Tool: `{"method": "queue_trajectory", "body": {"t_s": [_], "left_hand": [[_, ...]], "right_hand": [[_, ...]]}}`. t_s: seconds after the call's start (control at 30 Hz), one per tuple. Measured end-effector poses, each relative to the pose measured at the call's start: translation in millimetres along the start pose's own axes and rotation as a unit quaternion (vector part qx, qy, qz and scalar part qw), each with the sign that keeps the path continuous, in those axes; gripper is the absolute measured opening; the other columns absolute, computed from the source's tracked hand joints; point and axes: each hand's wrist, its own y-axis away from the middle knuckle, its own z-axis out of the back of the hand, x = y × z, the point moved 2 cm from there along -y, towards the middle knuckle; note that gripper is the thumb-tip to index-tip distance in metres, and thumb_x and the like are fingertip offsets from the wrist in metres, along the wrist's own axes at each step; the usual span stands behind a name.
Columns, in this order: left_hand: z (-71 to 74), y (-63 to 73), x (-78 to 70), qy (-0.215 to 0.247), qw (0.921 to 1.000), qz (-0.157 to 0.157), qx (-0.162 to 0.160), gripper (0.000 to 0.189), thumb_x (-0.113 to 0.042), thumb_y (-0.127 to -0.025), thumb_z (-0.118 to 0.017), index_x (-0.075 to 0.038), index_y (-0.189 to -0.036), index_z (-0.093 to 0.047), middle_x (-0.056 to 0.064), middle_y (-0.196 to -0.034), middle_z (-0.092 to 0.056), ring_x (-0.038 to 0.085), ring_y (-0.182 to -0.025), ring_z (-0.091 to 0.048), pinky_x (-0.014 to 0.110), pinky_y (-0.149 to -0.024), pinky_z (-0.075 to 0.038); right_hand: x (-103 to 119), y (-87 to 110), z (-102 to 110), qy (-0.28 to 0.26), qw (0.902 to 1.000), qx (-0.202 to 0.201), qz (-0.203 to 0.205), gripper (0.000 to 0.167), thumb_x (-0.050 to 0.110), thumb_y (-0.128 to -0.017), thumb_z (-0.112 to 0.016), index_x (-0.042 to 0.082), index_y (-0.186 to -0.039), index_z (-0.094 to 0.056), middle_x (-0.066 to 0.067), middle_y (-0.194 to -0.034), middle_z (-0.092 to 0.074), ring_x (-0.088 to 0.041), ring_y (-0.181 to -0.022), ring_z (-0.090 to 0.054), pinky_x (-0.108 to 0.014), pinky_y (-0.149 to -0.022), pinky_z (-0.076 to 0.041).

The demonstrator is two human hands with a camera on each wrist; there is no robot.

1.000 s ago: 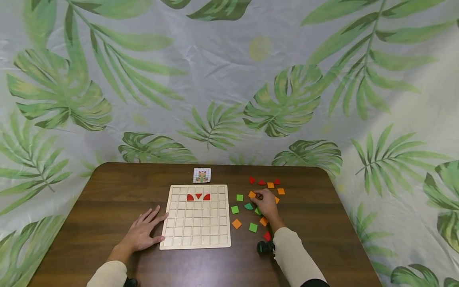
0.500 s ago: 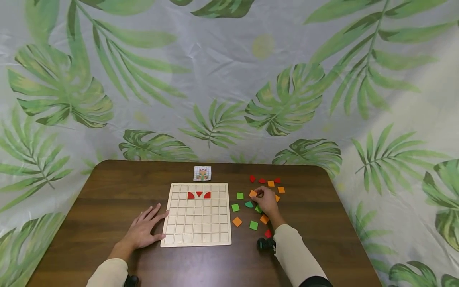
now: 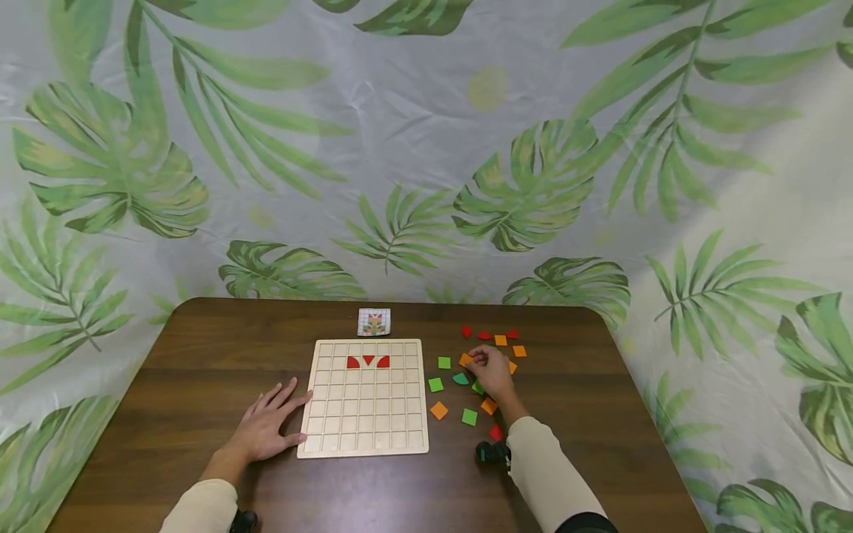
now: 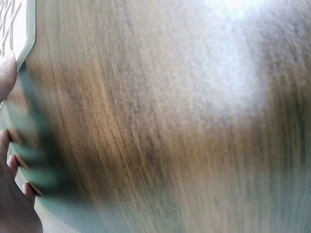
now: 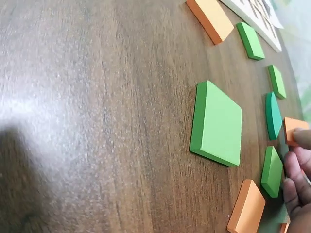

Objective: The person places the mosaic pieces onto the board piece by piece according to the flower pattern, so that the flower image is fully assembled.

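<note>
In the head view, a pale wooden grid board (image 3: pixel 362 429) bears three red pieces (image 3: pixel 369 360) near its top: two quarter-rounds with a triangle between them. My left hand (image 3: pixel 263 429) lies with spread fingers at the board's left edge, thumb and a fingertip touching it; the left wrist view shows the thumb (image 4: pixel 6 75) at the board's corner. Right of the board, my right hand (image 3: pixel 492 372) pinches an orange square tile (image 3: pixel 465 360). The right wrist view shows that thumb (image 5: pixel 302 138) over the tile's face, with the other fingers curled below.
Around the right hand lie green square tiles (image 3: pixel 469 417), more orange squares (image 3: pixel 438 411), a teal curved piece (image 3: pixel 460 378) and several red pieces (image 3: pixel 484 335). A small printed pattern card (image 3: pixel 374 323) sits behind the board on the brown table (image 3: pixel 220 348). A leaf-print cloth (image 3: pixel 413 148) hangs behind.
</note>
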Motion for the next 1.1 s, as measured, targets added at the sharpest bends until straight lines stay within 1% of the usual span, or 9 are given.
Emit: {"method": "queue_trajectory", "body": {"t_s": [0.13,0.33,0.4,0.53,0.67,0.8,0.97,1.1], "left_hand": [[0.8,0.4,0.8,-0.001,1.0,-0.003,-0.001,0.072,-0.042,-0.079,-0.074,-0.015,-0.141,-0.049,0.021,-0.152,-0.032,0.048,-0.135,-0.029,0.069,-0.103,-0.023],[0.8,0.2,1.5,-0.007,1.0,-0.003,-0.002,0.072,-0.043,-0.079,-0.073,-0.017,-0.141,-0.049,0.02,-0.152,-0.033,0.048,-0.135,-0.029,0.069,-0.103,-0.024],[0.5,-0.2,1.6,-0.008,1.0,-0.004,-0.001,0.072,-0.044,-0.079,-0.073,-0.017,-0.142,-0.049,0.02,-0.152,-0.032,0.048,-0.136,-0.029,0.069,-0.103,-0.024],[0.2,-1.2,1.6,-0.008,1.0,-0.002,0.005,0.073,-0.045,-0.079,-0.073,-0.017,-0.142,-0.048,0.02,-0.152,-0.032,0.048,-0.136,-0.029,0.069,-0.103,-0.024],[1.7,-2.3,0.9,-0.01,0.9998,0.003,0.015,0.073,-0.045,-0.079,-0.073,-0.017,-0.142,-0.048,0.02,-0.153,-0.031,0.047,-0.136,-0.029,0.068,-0.103,-0.024],[3.4,-2.8,-0.3,-0.015,0.9995,0.01,0.026,0.074,-0.046,-0.08,-0.072,-0.017,-0.143,-0.048,0.02,-0.153,-0.031,0.047,-0.137,-0.028,0.068,-0.103,-0.024],[5.3,-2.5,-2.2,-0.016,0.9993,0.013,0.032,0.074,-0.049,-0.08,-0.071,-0.018,-0.143,-0.047,0.02,-0.153,-0.03,0.047,-0.137,-0.027,0.068,-0.103,-0.024],[6.7,-1.2,-3.2,-0.018,0.9992,0.01,0.033,0.075,-0.048,-0.079,-0.072,-0.016,-0.142,-0.048,0.022,-0.152,-0.032,0.048,-0.136,-0.028,0.068,-0.102,-0.026]], "right_hand": [[3.4,-1.4,-2.5,-0.009,0.9999,0.0,0.007,0.012,0.003,-0.085,-0.072,0.001,-0.096,-0.069,-0.007,-0.087,-0.063,-0.019,-0.078,-0.059,-0.031,-0.072,-0.051],[14.3,-1.2,-8.4,-0.036,0.9991,0.005,0.021,0.011,0.003,-0.085,-0.072,0.0,-0.095,-0.069,-0.009,-0.086,-0.064,-0.019,-0.077,-0.059,-0.028,-0.07,-0.05],[17.2,-1.2,-11.3,-0.039,0.9989,0.006,0.026,0.01,0.003,-0.085,-0.072,0.0,-0.094,-0.069,-0.008,-0.085,-0.064,-0.018,-0.076,-0.058,-0.027,-0.068,-0.05],[25.5,-1.5,-17.7,-0.038,0.9987,0.01,0.033,0.009,0.005,-0.084,-0.073,0.001,-0.092,-0.069,-0.007,-0.085,-0.065,-0.018,-0.076,-0.058,-0.027,-0.069,-0.051],[37.2,-1.4,-24.1,-0.027,0.9982,0.024,0.048,0.009,0.005,-0.083,-0.074,0.002,-0.091,-0.072,-0.006,-0.084,-0.068,-0.019,-0.075,-0.062,-0.031,-0.069,-0.053],[45.8,-1.1,-32.2,-0.017,0.9976,0.046,0.049,0.009,0.006,-0.083,-0.074,0.002,-0.091,-0.073,-0.005,-0.082,-0.069,-0.018,-0.074,-0.063,-0.03,-0.065,-0.054],[53.9,-0.2,-45.5,-0.029,0.9965,0.067,0.041,0.008,0.006,-0.084,-0.074,0.003,-0.091,-0.074,-0.004,-0.082,-0.068,-0.015,-0.072,-0.063,-0.027,-0.063,-0.053],[60.9,2.0,-58.4,-0.048,0.9934,0.088,0.056,0.009,0.004,-0.084,-0.072,0.002,-0.093,-0.073,-0.006,-0.084,-0.068,-0.015,-0.073,-0.064,-0.026,-0.064,-0.054]]}}
